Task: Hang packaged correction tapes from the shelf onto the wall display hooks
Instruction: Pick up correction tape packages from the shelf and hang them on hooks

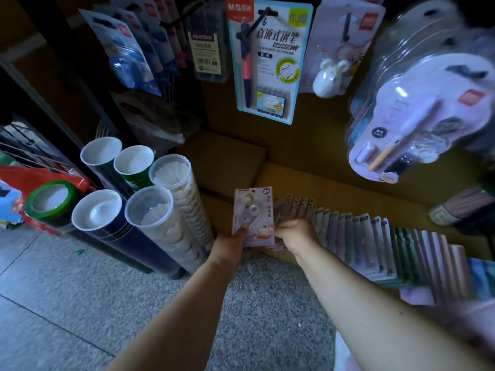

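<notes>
Low in the middle of the frame, the left hand has its grip clamped on a lilac correction tape pack, the right hand curled into the shelf row; nothing from this handful hung yet, hooks top centre.

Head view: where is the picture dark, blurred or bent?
Head view: dim overall, with the upper left almost black; glare on the clear blister pack at right; wide-angle bending at the edges; the row of packs blurs toward the lower right corner.

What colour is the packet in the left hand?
Pale purple packet, with a small cartoon figure, held by the left hand; head view.
</notes>
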Available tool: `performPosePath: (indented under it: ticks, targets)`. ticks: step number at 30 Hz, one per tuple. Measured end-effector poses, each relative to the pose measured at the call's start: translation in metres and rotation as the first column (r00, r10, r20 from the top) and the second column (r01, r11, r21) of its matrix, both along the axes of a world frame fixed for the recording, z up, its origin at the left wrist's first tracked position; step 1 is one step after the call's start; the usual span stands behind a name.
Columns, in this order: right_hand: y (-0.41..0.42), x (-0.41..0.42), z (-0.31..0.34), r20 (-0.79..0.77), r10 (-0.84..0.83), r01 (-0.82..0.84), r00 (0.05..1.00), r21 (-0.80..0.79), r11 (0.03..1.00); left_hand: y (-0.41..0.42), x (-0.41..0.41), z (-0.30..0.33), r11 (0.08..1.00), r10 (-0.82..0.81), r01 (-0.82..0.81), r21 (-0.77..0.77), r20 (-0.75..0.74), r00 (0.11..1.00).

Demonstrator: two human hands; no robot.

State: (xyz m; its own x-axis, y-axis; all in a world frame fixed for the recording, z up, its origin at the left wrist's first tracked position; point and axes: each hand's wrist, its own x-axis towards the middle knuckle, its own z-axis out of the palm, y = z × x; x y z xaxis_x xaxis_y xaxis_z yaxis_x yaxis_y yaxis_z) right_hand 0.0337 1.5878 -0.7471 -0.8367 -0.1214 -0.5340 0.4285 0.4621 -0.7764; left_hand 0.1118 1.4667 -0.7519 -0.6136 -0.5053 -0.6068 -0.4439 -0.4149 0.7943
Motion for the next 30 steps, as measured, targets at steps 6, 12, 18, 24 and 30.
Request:
performPosePath:
  ticks: [6,12,18,24,30]
  targets:
    - [0.016,0.004,0.001,-0.043,0.015,-0.012,0.999,0.063,0.998,0.002,0.011,0.001,0.914,0.131,-0.072,0.399,-0.122,0.984]
    - [0.029,-0.007,0.003,-0.019,-0.035,0.038,0.999,0.202,0.979,-0.006,0.021,-0.012,0.886,0.182,-0.126,0.447,-0.085,0.98]
    - [0.014,-0.019,-0.003,0.004,0.014,-0.015,1.0,0.333,0.943,-0.008,0.023,-0.027,0.887,0.166,-0.126,0.445,-0.051,0.985]
    - [-0.002,-0.025,-0.015,0.051,0.075,-0.09,0.996,0.435,0.896,-0.013,0.023,-0.044,0.891,0.15,-0.105,0.443,-0.068,0.986]
    - [-0.004,-0.03,-0.016,0.047,0.013,-0.03,0.999,0.394,0.918,-0.016,0.025,-0.048,0.877,0.149,-0.109,0.467,-0.05,0.988]
